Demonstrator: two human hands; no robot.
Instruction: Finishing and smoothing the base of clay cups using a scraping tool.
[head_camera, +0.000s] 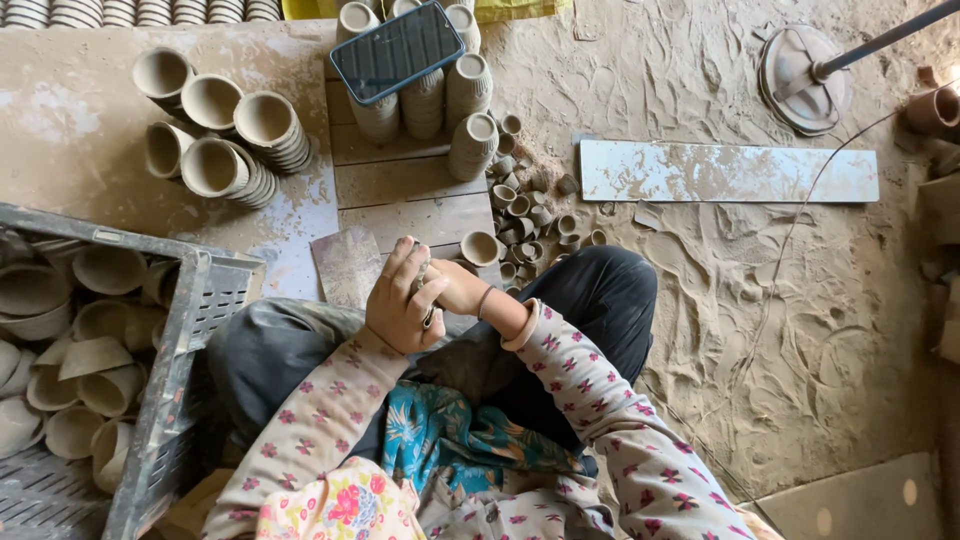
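My left hand (398, 300) and my right hand (457, 288) meet in front of my knees, fingers curled together around a small grey object that is mostly hidden; I cannot tell what it is. A small clay cup (480, 248) stands just beyond my right hand on the wooden board (400, 185). A flat piece of sandpaper-like sheet (347, 265) lies just left of my left hand.
A grey plastic crate (190, 320) of clay cups sits at my left. Stacks of clay cups (225, 135) lie on the mat, upright stacks (470, 110) carry a phone (397, 50). A pile of tiny cups (525, 205), a long plank (728, 172) and a wheel disc (800, 80) lie on sand.
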